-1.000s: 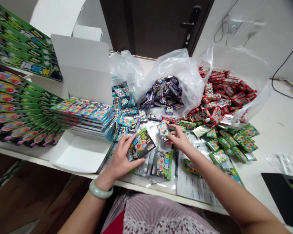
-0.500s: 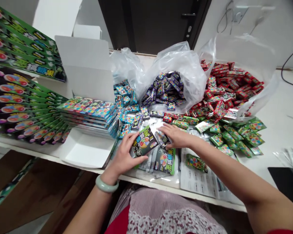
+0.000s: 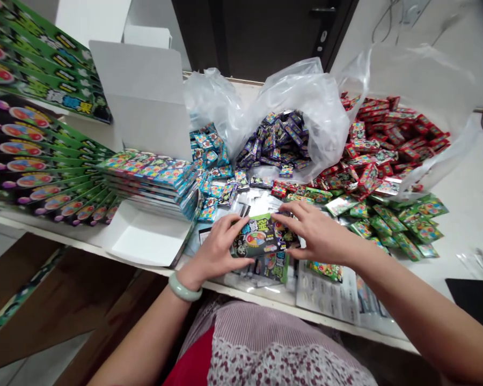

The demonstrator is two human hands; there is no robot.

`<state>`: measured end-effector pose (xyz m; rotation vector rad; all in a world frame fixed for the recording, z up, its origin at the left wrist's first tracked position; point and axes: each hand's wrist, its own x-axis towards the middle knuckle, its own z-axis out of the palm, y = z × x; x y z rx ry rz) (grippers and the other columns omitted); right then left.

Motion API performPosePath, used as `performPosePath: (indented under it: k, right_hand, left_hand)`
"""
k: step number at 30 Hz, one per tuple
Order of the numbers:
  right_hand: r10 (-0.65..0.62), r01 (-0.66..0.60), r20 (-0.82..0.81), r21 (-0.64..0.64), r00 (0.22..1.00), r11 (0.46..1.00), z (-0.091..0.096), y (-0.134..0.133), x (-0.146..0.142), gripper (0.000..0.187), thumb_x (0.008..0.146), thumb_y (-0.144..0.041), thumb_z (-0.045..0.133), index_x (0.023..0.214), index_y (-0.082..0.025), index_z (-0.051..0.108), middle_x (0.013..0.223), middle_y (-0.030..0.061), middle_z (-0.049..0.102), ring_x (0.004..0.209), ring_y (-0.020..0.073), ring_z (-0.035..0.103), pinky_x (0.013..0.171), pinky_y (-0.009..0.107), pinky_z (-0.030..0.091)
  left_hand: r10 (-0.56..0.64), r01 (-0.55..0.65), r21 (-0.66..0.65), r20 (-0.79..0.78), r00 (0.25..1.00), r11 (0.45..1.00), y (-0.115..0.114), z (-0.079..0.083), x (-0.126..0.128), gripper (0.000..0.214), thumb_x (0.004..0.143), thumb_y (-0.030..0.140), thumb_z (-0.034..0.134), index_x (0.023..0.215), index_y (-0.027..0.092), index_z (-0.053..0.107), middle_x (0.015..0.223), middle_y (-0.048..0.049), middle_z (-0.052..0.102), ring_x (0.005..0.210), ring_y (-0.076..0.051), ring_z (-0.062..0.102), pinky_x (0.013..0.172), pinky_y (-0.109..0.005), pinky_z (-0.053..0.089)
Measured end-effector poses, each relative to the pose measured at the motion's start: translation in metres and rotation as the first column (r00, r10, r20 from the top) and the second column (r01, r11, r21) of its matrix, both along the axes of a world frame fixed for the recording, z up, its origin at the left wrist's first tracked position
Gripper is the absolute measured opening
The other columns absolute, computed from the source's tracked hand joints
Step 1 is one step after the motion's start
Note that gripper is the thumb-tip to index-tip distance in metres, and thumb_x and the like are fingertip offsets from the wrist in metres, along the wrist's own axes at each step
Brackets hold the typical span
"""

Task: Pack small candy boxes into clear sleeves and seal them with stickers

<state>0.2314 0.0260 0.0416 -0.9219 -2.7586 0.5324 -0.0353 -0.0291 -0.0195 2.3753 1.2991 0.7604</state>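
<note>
Clear bag [image 3: 317, 107] holds purple packets [image 3: 271, 142]; left fingers [image 3: 229, 230] and right fingers [image 3: 293, 214] clamp green packet [image 3: 260, 236].

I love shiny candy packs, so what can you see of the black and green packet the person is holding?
The packet is a flat, glossy pouch, black with a green top edge, printed with bold lettering and a round, many-coloured picture. It lies nearly flat and slightly tilted, with the left hand on one end and the right hand on the other, fingertips on its edges. More packets like it lie just beneath.
</note>
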Motion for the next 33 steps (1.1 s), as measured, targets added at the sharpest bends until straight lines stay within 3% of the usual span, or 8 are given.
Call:
performPosePath:
  k: [6,13,15,19,23,25,29,33]
  right_hand:
    - [-0.035,0.006,-0.186,-0.152,0.982,0.988,-0.010,0.001,-0.002,0.083,0.074,-0.041,0.076,0.144,-0.025,0.035,0.143,0.0137,0.045,0.130,0.0310,0.044,0.109,0.047,0.039]
    - [-0.214,0.130,-0.272,-0.295,0.938,0.946,-0.024,-0.020,-0.014,0.040,0.093,-0.034,0.054,0.132,-0.035,0.050,0.136,0.0042,0.058,0.141,0.0312,0.033,0.115,0.063,0.015]
    - [-0.277,0.171,-0.345,-0.307,0.897,0.936,-0.027,-0.010,-0.020,0.031,0.092,-0.034,0.054,0.124,-0.033,0.057,0.132,0.0042,0.061,0.138,0.0311,0.037,0.114,0.061,0.020]
    - [-0.414,0.294,-0.506,-0.303,0.756,0.907,-0.027,0.054,-0.058,0.022,0.093,-0.035,0.051,0.107,-0.025,0.065,0.105,0.0073,0.072,0.107,0.0266,0.064,0.093,0.046,0.050]
    - [-0.102,0.110,-0.169,0.038,0.980,0.993,-0.028,0.132,-0.145,0.028,0.093,-0.024,0.049,0.118,-0.021,0.061,0.116,0.0092,0.068,0.109,0.0210,0.063,0.094,0.037,0.049]
    - [-0.053,0.058,-0.060,0.093,0.997,0.994,-0.031,0.163,-0.193,0.033,0.086,-0.017,0.059,0.120,-0.017,0.061,0.124,0.0128,0.064,0.119,0.0235,0.057,0.101,0.037,0.044]
    - [-0.117,0.098,0.145,0.131,0.983,0.987,-0.041,0.210,-0.260,0.072,0.060,-0.013,0.082,0.127,-0.008,0.055,0.137,0.0258,0.050,0.135,0.0377,0.038,0.106,0.045,0.038]
    - [-0.211,0.187,0.358,0.101,0.910,0.977,-0.045,0.244,-0.276,0.110,0.040,-0.015,0.089,0.139,-0.005,0.042,0.137,0.0328,0.046,0.123,0.0463,0.049,0.092,0.050,0.048]
  left_hand:
    - [-0.004,0.006,-0.048,0.031,1.000,0.999,-0.004,-0.006,0.003,0.097,0.067,0.042,0.081,0.147,0.025,0.029,0.129,-0.0137,0.043,0.122,-0.033,0.046,0.103,-0.051,0.043]
    - [0.038,-0.035,-0.040,0.101,0.994,0.999,-0.004,-0.007,0.005,0.097,0.067,0.043,0.081,0.147,0.025,0.029,0.129,-0.0132,0.043,0.122,-0.032,0.046,0.104,-0.052,0.042]
    - [0.071,-0.063,-0.065,0.127,0.989,0.996,-0.006,-0.006,-0.001,0.098,0.066,0.043,0.081,0.147,0.025,0.029,0.130,-0.0135,0.043,0.123,-0.033,0.045,0.104,-0.051,0.042]
    - [0.178,-0.146,-0.158,0.212,0.961,0.976,-0.015,-0.002,-0.022,0.096,0.066,0.046,0.080,0.146,0.026,0.031,0.133,-0.0135,0.042,0.126,-0.033,0.045,0.107,-0.050,0.041]
    - [0.233,-0.166,-0.239,0.290,0.928,0.957,-0.027,-0.004,-0.037,0.098,0.064,0.059,0.077,0.145,0.026,0.034,0.136,-0.0137,0.041,0.127,-0.035,0.045,0.108,-0.050,0.039]
    - [0.257,-0.175,-0.274,0.301,0.918,0.946,-0.030,-0.007,-0.041,0.099,0.062,0.062,0.076,0.145,0.027,0.034,0.136,-0.0135,0.041,0.128,-0.036,0.045,0.108,-0.049,0.039]
    - [0.285,-0.195,-0.300,0.294,0.912,0.934,-0.030,-0.017,-0.049,0.099,0.061,0.060,0.078,0.145,0.028,0.036,0.133,-0.0138,0.045,0.125,-0.036,0.049,0.104,-0.047,0.043]
    - [0.292,-0.214,-0.271,0.292,0.911,0.938,-0.025,-0.029,-0.058,0.095,0.064,0.058,0.077,0.144,0.028,0.037,0.130,-0.0148,0.046,0.123,-0.035,0.050,0.101,-0.045,0.045]
